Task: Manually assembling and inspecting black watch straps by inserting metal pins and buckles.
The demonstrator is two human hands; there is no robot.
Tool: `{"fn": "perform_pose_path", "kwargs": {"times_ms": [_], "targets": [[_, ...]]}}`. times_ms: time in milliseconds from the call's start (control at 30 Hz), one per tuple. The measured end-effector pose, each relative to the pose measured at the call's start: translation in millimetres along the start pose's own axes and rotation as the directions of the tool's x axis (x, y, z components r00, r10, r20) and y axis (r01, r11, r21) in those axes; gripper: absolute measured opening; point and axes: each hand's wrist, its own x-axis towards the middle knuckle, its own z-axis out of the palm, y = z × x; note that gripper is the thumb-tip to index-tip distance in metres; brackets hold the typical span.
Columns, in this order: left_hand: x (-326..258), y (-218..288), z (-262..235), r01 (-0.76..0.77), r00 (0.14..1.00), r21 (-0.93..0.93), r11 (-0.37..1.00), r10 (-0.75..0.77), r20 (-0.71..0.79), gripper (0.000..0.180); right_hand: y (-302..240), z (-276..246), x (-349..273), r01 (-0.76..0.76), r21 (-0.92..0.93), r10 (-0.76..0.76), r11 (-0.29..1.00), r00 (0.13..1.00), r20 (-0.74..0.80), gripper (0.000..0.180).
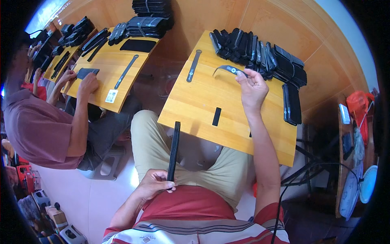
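Note:
My left hand (pixel 153 185) is closed round the lower end of a long, narrow black fabric strap (pixel 174 152). That strap stands out over my lap, its far end by the table's near edge. Above the wooden table (pixel 191 110), my right hand (pixel 252 87) pinches one end of a curved dark grey strip (pixel 227 68) with a round pale mark. A similar flat grey strip (pixel 194 66) lies at the table's left side. A short black patch (pixel 217 116) rests near the front edge, and part of another dark piece shows beside my right forearm.
Bundled black straps (pixel 248 49) line the table's far edge, with a folded dark bundle (pixel 291 103) at the right. At left, a person's hands (pixel 87 83) work with a dark piece on another table (pixel 138 69). A wooden shelf (pixel 338 162) stands at the right.

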Motion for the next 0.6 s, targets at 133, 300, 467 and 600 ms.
{"fn": "perform_pose_path", "kwargs": {"times_ms": [133,300,467,600], "targets": [[3,2,-2,-0.012,1.0,-0.025,1.0,0.011,-0.009,0.017,18,3,-8,-0.009,-0.128,0.006,0.992,1.0,-0.026,0.02],[7,3,-7,-0.011,1.0,-0.02,1.0,0.011,-0.009,0.017,28,0,-21,-0.109,-0.416,0.104,0.903,0.994,-0.035,0.014],[11,2,-5,-0.002,1.0,-0.022,1.0,0.001,-0.02,0.017,32,-13,-28,-0.018,-0.609,0.085,0.793,0.993,0.081,0.022],[14,1,-7,-0.002,1.0,-0.01,1.0,0.002,-0.012,0.017,33,-21,-27,-0.081,-0.634,0.19,0.769,0.976,0.106,0.026]]}}
